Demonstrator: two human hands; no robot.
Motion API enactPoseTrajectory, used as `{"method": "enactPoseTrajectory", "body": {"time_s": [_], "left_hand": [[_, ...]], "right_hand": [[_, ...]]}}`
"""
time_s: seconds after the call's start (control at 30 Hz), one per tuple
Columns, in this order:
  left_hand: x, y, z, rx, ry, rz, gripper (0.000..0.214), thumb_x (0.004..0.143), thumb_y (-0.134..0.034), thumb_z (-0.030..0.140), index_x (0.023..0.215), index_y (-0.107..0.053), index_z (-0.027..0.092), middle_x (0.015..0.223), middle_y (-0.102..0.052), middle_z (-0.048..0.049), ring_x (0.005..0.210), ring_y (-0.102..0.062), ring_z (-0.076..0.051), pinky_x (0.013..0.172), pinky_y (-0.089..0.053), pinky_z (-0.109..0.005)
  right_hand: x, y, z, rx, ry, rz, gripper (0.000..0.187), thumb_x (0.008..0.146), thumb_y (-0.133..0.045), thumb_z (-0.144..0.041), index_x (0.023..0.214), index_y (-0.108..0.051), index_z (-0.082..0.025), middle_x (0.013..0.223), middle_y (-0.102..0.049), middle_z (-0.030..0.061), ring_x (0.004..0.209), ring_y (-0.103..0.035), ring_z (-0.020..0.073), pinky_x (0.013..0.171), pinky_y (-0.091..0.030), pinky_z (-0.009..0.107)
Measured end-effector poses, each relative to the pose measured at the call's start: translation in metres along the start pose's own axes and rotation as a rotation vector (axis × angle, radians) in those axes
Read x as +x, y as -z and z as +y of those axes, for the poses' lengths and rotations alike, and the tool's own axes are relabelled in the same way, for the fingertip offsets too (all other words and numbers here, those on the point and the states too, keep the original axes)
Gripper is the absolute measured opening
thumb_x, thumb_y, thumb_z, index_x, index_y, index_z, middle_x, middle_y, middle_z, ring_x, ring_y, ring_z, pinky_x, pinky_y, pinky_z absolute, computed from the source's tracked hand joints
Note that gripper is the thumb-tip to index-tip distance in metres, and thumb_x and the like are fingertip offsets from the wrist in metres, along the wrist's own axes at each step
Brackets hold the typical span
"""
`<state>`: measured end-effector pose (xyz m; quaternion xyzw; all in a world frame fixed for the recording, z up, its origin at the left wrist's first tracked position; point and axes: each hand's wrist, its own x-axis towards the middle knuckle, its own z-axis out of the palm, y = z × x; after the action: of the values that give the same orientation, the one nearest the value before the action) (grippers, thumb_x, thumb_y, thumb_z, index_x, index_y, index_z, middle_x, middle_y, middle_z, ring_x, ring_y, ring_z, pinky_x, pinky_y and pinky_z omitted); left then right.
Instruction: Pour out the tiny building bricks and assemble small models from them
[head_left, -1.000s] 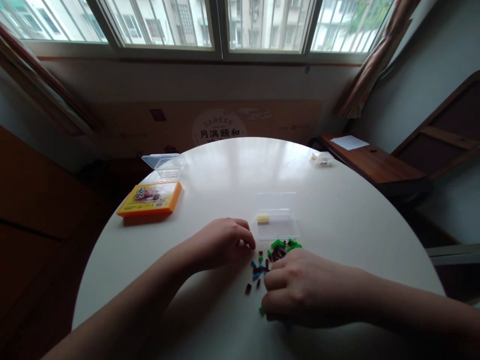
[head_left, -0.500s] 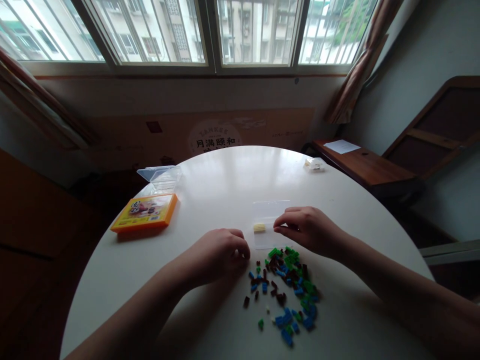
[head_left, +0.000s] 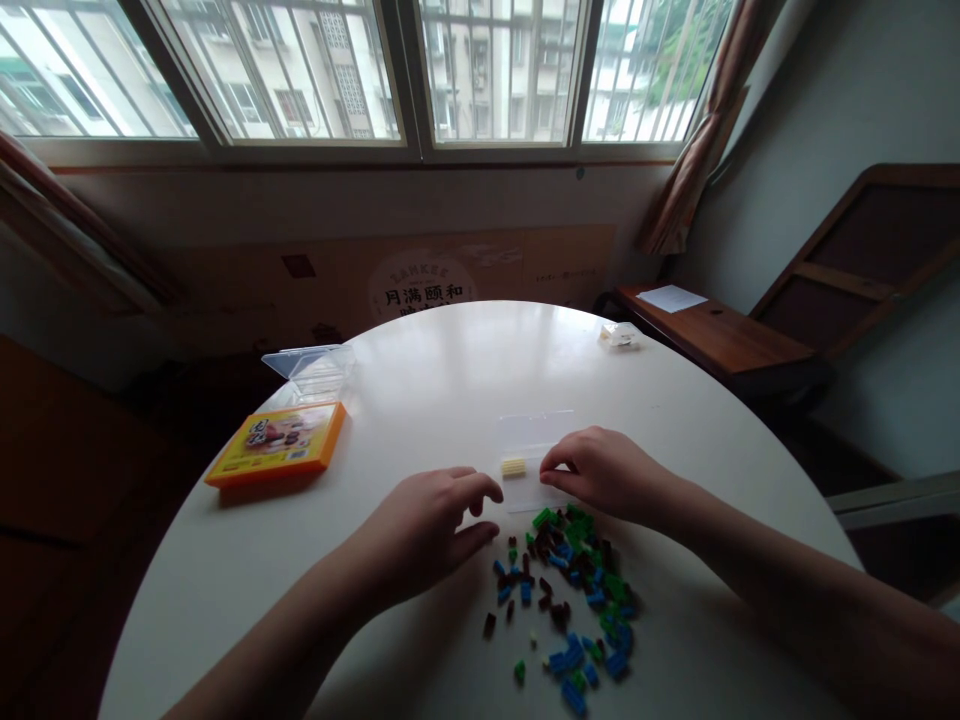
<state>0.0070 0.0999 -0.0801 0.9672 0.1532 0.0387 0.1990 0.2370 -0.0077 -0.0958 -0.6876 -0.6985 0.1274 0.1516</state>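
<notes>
My left hand (head_left: 442, 515) is just left of the loose bricks, its thumb and index finger spread with nothing seen between them. Pale yellow bricks (head_left: 513, 467), grouped in a small block, sit on a clear plastic sheet (head_left: 536, 430). Right of that block, over the sheet, my right hand (head_left: 600, 468) is closed in a pinch; whatever its fingertips hold, if anything, is too small to make out. Below both hands lies a scattered pile of small building bricks: green bricks (head_left: 544, 518), blue bricks (head_left: 571, 655) and brown bricks (head_left: 559, 613).
On the left of the round white table (head_left: 442, 380) lies an orange and yellow box (head_left: 277, 440), with a clear plastic lid or tray (head_left: 321, 372) behind it. A small clear packet (head_left: 620, 336) rests at the far right. Beyond stands a brown wooden desk (head_left: 720, 330).
My left thumb and index finger have parted from a closed curl. My right hand stays pinched near the yellow bricks. The whole view has shifted slightly.
</notes>
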Motion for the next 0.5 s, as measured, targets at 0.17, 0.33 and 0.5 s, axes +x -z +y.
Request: {"method": "enactPoseTrajectory", "body": {"time_s": [0.17, 0.33, 0.5], "left_hand": [[0.0030, -0.0068, -0.0027, -0.013, 0.024, 0.036, 0.039, 0.083, -0.064, 0.022, 0.121, -0.062, 0.027, 0.093, -0.069, -0.0015, 0.072, -0.061, -0.016, 0.064, -0.046, -0.026], [0.0041, -0.0083, -0.0025, -0.038, 0.018, 0.022, 0.039, 0.083, -0.064, 0.022, 0.122, -0.063, 0.026, 0.094, -0.069, -0.0023, 0.070, -0.060, -0.015, 0.064, -0.046, -0.025], [0.0043, -0.0072, -0.0021, -0.045, 0.012, 0.021, 0.034, 0.084, -0.062, 0.023, 0.118, -0.066, 0.027, 0.094, -0.068, -0.0025, 0.072, -0.061, -0.015, 0.065, -0.047, -0.026]], "right_hand": [[0.0017, -0.0017, -0.0001, -0.037, 0.001, 0.006, 0.020, 0.089, -0.060, -0.033, 0.092, -0.078, -0.027, 0.090, -0.076, 0.0012, 0.082, -0.067, 0.0188, 0.070, -0.045, 0.030], [0.0004, -0.0022, -0.0029, -0.096, 0.003, 0.037, 0.023, 0.092, -0.057, -0.033, 0.096, -0.078, -0.028, 0.090, -0.076, 0.0011, 0.080, -0.067, 0.0183, 0.066, -0.043, 0.028], [-0.0046, 0.0011, -0.0030, -0.061, 0.023, 0.088, 0.023, 0.094, -0.055, -0.030, 0.100, -0.077, -0.028, 0.094, -0.075, 0.0001, 0.082, -0.067, 0.0169, 0.069, -0.044, 0.028]]}}
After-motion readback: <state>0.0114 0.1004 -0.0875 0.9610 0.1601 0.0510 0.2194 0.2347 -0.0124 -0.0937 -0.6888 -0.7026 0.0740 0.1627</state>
